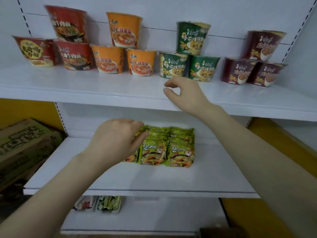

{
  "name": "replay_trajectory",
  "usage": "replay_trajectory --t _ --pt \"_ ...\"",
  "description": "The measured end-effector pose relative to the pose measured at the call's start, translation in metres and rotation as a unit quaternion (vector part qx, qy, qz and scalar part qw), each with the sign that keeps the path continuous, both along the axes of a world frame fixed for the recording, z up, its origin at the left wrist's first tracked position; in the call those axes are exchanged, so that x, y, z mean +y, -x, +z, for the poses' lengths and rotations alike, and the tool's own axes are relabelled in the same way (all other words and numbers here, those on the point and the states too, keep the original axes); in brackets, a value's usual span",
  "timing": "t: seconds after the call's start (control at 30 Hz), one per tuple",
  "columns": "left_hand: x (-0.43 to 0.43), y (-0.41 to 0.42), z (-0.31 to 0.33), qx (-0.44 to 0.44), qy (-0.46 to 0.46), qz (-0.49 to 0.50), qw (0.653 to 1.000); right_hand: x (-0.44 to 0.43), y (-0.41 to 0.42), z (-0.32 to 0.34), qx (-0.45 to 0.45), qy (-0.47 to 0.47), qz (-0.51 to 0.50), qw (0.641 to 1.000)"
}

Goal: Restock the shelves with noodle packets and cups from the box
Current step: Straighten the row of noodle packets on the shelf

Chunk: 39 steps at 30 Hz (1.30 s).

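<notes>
Green noodle packets stand in rows at the back of the middle shelf. My left hand reaches over the leftmost row and grips a green packet at its top between thumb and fingers, hiding most of that row. My right hand hovers in front of the upper shelf's edge, its fingers loosely curled and holding nothing. Just behind it stand green noodle cups. A printed cardboard box lies at the left, beside the shelf.
The upper shelf carries red cups, orange cups and dark maroon cups, some stacked in two tiers. Below the middle shelf sit two white trays of food. Yellow wall panels flank the shelving.
</notes>
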<state>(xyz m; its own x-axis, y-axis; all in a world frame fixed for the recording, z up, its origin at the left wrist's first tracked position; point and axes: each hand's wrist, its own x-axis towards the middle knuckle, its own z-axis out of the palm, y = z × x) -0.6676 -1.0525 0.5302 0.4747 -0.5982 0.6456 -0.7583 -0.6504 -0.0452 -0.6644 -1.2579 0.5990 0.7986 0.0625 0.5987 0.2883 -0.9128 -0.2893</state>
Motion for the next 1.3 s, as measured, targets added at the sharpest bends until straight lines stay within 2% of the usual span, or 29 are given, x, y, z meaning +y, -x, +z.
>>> replay_trajectory --t 0.3,0.57,0.93,1.13,1.3 --pt "0.031 0.040 -0.043 0.052 -0.017 0.030 0.998 0.021 0.041 -0.054 0.062 -0.002 0.016 0.998" --pt "0.065 0.030 -0.093 0.126 -0.001 0.059 0.990 0.022 0.026 -0.117 0.152 -0.024 -0.032 0.988" --pt "0.088 -0.073 -0.178 0.240 0.017 0.103 0.965 0.034 -0.046 -0.203 0.245 -0.059 -0.088 0.964" --pt "0.084 -0.142 -0.222 0.285 0.004 0.125 0.950 0.037 -0.080 -0.254 0.257 -0.079 -0.105 0.957" --pt "0.069 -0.182 -0.266 0.323 0.046 0.142 0.935 0.038 -0.110 -0.306 0.250 -0.088 -0.095 0.960"
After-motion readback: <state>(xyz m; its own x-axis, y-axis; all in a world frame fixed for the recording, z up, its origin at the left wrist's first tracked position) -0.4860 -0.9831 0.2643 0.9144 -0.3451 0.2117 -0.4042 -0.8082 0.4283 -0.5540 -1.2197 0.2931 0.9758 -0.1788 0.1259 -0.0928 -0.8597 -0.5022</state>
